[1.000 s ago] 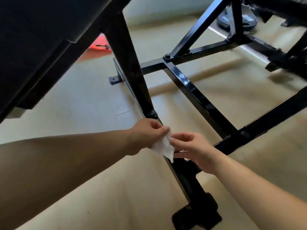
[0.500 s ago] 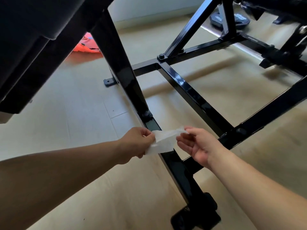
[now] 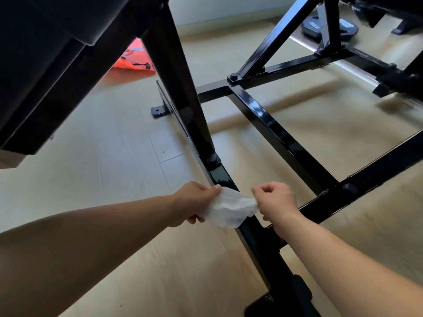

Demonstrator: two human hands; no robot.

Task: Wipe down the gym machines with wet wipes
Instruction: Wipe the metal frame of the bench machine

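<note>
Head view: our left hand (image 3: 194, 203) and right hand (image 3: 275, 202) each pinched one end of the white wet wipe (image 3: 231, 210), stretched between them over the black frame bar (image 3: 261, 250). Beyond our left hand rose a slanted black post (image 3: 176, 88); farther off, an orange object (image 3: 132, 62) lay on the floor (image 3: 114, 156).
</note>
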